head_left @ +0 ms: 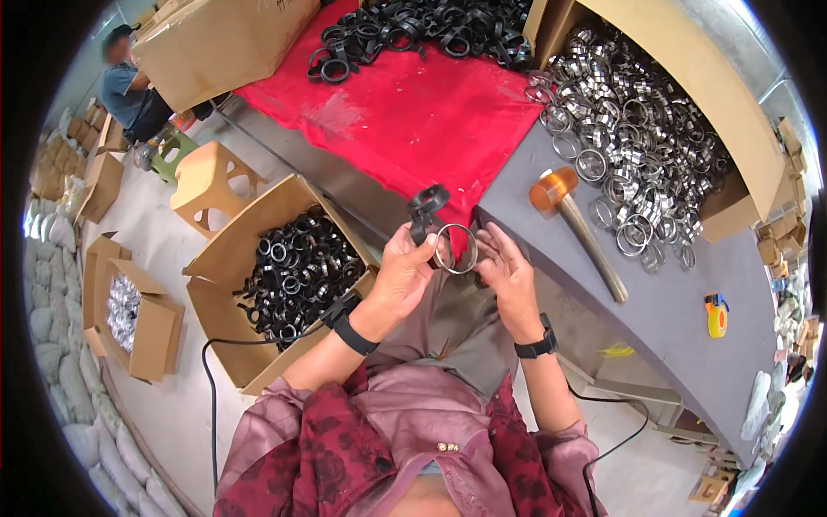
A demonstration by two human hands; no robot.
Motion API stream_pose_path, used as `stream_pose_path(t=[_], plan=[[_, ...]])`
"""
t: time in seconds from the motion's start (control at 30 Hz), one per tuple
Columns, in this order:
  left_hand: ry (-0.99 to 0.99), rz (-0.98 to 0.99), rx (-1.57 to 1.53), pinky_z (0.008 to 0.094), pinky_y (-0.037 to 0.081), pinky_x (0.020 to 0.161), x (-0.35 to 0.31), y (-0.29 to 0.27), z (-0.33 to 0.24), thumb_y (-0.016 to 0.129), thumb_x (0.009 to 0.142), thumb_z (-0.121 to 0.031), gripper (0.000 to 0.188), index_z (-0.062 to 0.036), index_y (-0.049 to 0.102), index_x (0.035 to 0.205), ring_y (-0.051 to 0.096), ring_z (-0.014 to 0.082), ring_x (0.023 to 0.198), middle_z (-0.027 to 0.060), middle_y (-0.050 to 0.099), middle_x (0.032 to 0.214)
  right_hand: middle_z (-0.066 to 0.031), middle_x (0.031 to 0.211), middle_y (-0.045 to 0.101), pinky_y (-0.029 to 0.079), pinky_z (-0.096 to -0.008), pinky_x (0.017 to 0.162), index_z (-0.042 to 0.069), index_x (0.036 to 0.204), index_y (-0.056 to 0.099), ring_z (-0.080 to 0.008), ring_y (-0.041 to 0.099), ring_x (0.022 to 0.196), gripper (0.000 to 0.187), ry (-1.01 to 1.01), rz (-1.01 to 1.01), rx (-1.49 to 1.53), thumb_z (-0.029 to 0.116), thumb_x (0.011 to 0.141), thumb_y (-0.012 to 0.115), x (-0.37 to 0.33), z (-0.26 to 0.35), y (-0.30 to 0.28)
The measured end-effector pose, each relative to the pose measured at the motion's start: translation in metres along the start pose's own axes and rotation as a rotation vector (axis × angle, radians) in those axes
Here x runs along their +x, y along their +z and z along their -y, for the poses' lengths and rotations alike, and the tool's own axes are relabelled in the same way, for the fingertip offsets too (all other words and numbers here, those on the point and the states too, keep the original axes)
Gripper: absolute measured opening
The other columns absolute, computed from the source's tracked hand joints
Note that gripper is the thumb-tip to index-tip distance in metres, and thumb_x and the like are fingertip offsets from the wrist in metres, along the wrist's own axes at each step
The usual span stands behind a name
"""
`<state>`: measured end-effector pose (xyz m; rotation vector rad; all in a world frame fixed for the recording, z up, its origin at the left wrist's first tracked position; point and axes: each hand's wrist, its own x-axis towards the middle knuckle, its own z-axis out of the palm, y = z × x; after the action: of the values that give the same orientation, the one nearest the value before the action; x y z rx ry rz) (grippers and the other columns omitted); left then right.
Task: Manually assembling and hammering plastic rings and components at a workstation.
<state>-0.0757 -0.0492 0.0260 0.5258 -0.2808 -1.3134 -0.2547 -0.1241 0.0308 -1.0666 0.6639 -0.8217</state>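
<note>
In front of my lap, my left hand [401, 274] is closed on a black ring-shaped part [428, 202], which sticks up above the fingers. A shiny metal ring [475, 250] stands against the thumb of that hand, its face turned toward me. At its other side is my right hand [510, 280], fingers apart and slightly bent, the tips beside the ring's right edge. Whether those tips touch the metal cannot be told. Both wrists wear black straps.
Black ring parts fill an open carton [198, 297] at my left; more [431, 30] lie on the red cloth [388, 121]. Metal rings [633, 121] spill from a tipped carton onto the grey table [689, 345]. Nearby lie an orange-headed mallet [586, 237] and a yellow tape measure [716, 315]. A person [129, 90] sits far left.
</note>
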Motion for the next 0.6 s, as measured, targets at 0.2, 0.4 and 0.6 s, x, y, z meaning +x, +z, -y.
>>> stream_pose_path(t=[0.2, 0.4, 0.6], plan=[[0.246, -0.025, 0.272, 0.0317, 0.053, 0.086, -0.013, 0.005, 0.011, 0.072, 0.093, 0.001, 0.045, -0.0045, 0.047, 0.129, 0.063, 0.0157, 0.093, 0.0072, 0.062, 0.109, -0.0138, 0.147, 0.046, 0.050, -0.0379, 0.103, 0.000, 0.157, 0.034, -0.0248, 0.049, 0.138, 0.103, -0.339, 0.082, -0.585, 0.013, 0.073, 0.092, -0.011, 0.000, 0.012], [0.229, -0.039, 0.259, 0.0308, 0.056, 0.084, -0.021, 0.009, 0.021, 0.067, 0.093, 0.006, 0.041, -0.0034, 0.043, 0.124, 0.068, 0.0148, 0.092, 0.0076, 0.066, 0.103, -0.0166, 0.141, 0.050, 0.054, -0.0353, 0.099, -0.002, 0.155, 0.037, -0.0243, 0.053, 0.131, 0.096, -0.200, 0.018, -0.434, 0.009, 0.076, 0.091, -0.013, -0.011, 0.019], [0.232, -0.032, 0.374, 0.0307, 0.057, 0.089, -0.029, 0.004, 0.033, 0.068, 0.093, 0.005, 0.046, -0.0017, 0.042, 0.130, 0.070, 0.0155, 0.093, 0.0082, 0.068, 0.101, -0.0168, 0.144, 0.048, 0.055, -0.0381, 0.099, -0.006, 0.150, 0.043, -0.0269, 0.052, 0.131, 0.095, -0.163, 0.008, -0.212, 0.023, 0.075, 0.094, -0.011, -0.027, 0.019]])
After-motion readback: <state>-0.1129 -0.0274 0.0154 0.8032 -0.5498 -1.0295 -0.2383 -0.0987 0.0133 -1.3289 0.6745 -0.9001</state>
